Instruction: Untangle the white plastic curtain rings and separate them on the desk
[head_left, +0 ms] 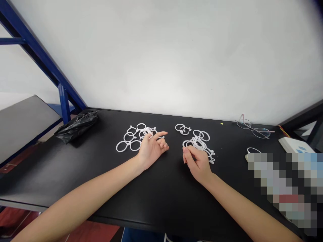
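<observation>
White plastic curtain rings with small eyelets lie in two loose piles on the black table [151,198]. My left hand [151,151] is beside the left pile [121,146], palm turned up, covering part of it. Its index finger stretches out and the other fingers bend loosely, with no ring plainly gripped. At the near edge of the right pile [199,144], my right hand [198,163] is closed, thumb and index finger pinched on a white curtain ring [183,144]. Its other fingers are curled under and partly hidden. Behind that pile lie a few separate rings [180,127].
A crumpled black plastic bag [77,126] lies at the left, near a blue metal frame [64,101]. Eyeglasses [252,128] rest at the back right. Beyond them are a white box [294,145] and a pixelated item [280,191]. A pale wall [161,60] stands behind the table.
</observation>
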The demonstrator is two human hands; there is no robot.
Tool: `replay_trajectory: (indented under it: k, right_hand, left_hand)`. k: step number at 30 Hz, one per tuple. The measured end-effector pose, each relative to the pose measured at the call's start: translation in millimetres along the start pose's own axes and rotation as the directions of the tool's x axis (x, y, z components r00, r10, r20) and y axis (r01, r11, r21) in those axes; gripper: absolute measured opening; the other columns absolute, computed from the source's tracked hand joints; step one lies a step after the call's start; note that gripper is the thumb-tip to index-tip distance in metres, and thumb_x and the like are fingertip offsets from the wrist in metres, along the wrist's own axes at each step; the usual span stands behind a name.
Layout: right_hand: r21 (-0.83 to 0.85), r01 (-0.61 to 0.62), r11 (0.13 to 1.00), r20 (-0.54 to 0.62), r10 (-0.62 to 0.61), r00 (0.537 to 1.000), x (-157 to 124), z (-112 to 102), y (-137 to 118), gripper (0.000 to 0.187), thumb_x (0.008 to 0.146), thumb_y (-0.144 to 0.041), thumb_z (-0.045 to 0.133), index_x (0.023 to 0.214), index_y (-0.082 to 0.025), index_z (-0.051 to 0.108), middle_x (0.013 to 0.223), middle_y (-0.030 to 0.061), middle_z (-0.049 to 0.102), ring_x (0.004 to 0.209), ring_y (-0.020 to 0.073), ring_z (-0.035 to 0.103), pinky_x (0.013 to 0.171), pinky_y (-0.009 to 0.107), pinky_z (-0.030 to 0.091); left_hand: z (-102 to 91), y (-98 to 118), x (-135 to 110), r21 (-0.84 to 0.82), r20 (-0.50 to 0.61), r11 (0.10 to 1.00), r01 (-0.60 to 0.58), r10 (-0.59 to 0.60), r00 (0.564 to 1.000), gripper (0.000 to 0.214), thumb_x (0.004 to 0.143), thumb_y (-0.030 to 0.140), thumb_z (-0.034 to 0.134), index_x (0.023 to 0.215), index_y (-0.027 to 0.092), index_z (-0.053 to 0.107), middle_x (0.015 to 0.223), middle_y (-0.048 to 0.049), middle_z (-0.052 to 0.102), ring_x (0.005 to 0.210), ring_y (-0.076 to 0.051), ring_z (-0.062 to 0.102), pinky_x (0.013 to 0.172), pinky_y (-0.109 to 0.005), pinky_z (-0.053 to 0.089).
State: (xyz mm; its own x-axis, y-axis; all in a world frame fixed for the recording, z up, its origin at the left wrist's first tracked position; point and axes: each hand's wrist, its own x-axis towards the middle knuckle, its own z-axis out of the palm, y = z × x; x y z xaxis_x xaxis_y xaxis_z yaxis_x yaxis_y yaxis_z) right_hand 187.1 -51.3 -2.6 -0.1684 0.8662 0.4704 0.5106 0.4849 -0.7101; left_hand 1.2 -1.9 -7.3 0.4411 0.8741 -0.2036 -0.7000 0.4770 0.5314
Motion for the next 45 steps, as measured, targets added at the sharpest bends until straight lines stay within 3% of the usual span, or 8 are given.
replay_trajectory:
  k: [12, 20, 25, 29, 31, 33, 39, 45]
  right_hand:
    - [-0.031, 0.049, 0.998, -0.026, -0.05, 0.998, 0.8, 0.5, -1.6, 0.042, 0.098, -0.025, 0.041, 0.056, -0.02, 0.042, 0.049, -0.0034, 0.046, 0.043, 0.0089, 0.043, 0.048, 0.025, 0.036]
    - [-0.116, 0.186, 0.976, -0.079, -0.196, 0.977, -0.2, 0.8, -0.3, 0.039, 0.097, -0.021, 0.041, 0.058, -0.02, 0.044, 0.05, -0.0027, 0.047, 0.043, 0.0098, 0.043, 0.047, 0.026, 0.033]
    - [-0.121, 0.333, 0.935, -0.052, -0.341, 0.939, 16.2, -2.3, -5.6, 0.022, 0.093, -0.019, 0.046, 0.072, -0.021, 0.053, 0.066, 0.0018, 0.058, 0.059, 0.0149, 0.054, 0.057, 0.029, 0.043]
    - [-0.287, 0.252, 0.924, 0.002, -0.262, 0.965, 61.1, -11.8, -0.3, 0.007, 0.091, -0.023, 0.052, 0.09, -0.021, 0.058, 0.089, 0.0072, 0.066, 0.086, 0.0215, 0.06, 0.079, 0.036, 0.048]
    - [-0.391, 0.134, 0.911, 0.085, -0.109, 0.99, 85.7, -17.6, 9.9, 0.012, 0.09, -0.025, 0.054, 0.099, -0.019, 0.059, 0.1, 0.0102, 0.067, 0.097, 0.0248, 0.061, 0.089, 0.04, 0.047]
    - [-0.505, 0.01, 0.863, 0.228, 0.122, 0.966, 104.4, -22.1, 22.0, 0.022, 0.092, -0.026, 0.052, 0.111, -0.016, 0.058, 0.117, 0.0143, 0.063, 0.113, 0.0274, 0.056, 0.097, 0.041, 0.043]
    - [-0.568, -0.012, 0.823, 0.356, 0.259, 0.898, 118.2, -20.8, 38.5, 0.041, 0.083, -0.039, 0.067, 0.114, -0.013, 0.062, 0.119, 0.0175, 0.063, 0.112, 0.0316, 0.059, 0.092, 0.04, 0.048]
    - [-0.604, -0.015, 0.797, 0.361, 0.29, 0.886, 119.4, -10.5, 33.8, 0.03, 0.075, -0.016, 0.071, 0.105, -0.014, 0.065, 0.107, 0.0133, 0.068, 0.1, 0.0264, 0.064, 0.083, 0.031, 0.048]
  left_hand:
    - [-0.9, 3.4, -3.4, -0.058, 0.006, 0.998, 0.03, -0.029, 1.0, 0.055, 0.09, 0.041, 0.034, 0.124, 0.006, 0.059, 0.057, -0.0009, 0.048, 0.062, -0.018, 0.052, 0.078, -0.033, 0.049]
    - [-0.9, 3.7, -5.9, -0.049, 0.03, 0.998, 0.029, -0.027, 0.999, 0.057, 0.084, 0.034, 0.039, 0.131, 0.005, 0.055, 0.058, -0.0016, 0.052, 0.064, -0.018, 0.055, 0.083, -0.035, 0.049]
    - [-2.6, 3.7, -4.3, -0.045, 0.05, 0.999, 0.028, -0.026, 0.998, 0.056, 0.083, 0.035, 0.04, 0.129, 0.007, 0.055, 0.061, -0.0028, 0.055, 0.065, -0.018, 0.056, 0.082, -0.035, 0.049]
    - [-3.0, 3.1, -3.1, -0.019, 0.063, 0.999, 0.029, -0.028, 0.998, 0.055, 0.085, 0.037, 0.038, 0.128, 0.007, 0.056, 0.061, -0.0037, 0.056, 0.065, -0.019, 0.057, 0.08, -0.035, 0.049]
    - [-2.5, 2.9, -3.3, -0.007, 0.073, 1.0, 0.029, -0.028, 0.997, 0.054, 0.087, 0.038, 0.037, 0.128, 0.007, 0.055, 0.061, -0.0042, 0.057, 0.064, -0.019, 0.057, 0.079, -0.035, 0.049]
    - [-1.9, 2.9, -3.8, 0.005, 0.077, 1.0, 0.029, -0.03, 0.997, 0.054, 0.089, 0.04, 0.036, 0.128, 0.007, 0.055, 0.062, -0.0046, 0.058, 0.064, -0.019, 0.057, 0.079, -0.034, 0.048]
    - [-0.3, 4.0, -4.8, 0.033, 0.067, 0.999, 0.038, -0.04, 0.997, 0.061, 0.093, 0.055, 0.036, 0.124, 0.007, 0.056, 0.061, -0.0044, 0.058, 0.064, -0.019, 0.058, 0.079, -0.034, 0.048]
    - [0.3, 4.0, -3.2, 0.064, 0.059, 0.997, 0.045, -0.049, 0.997, 0.065, 0.094, 0.059, 0.031, 0.123, 0.007, 0.056, 0.059, -0.005, 0.058, 0.062, -0.019, 0.057, 0.077, -0.034, 0.048]
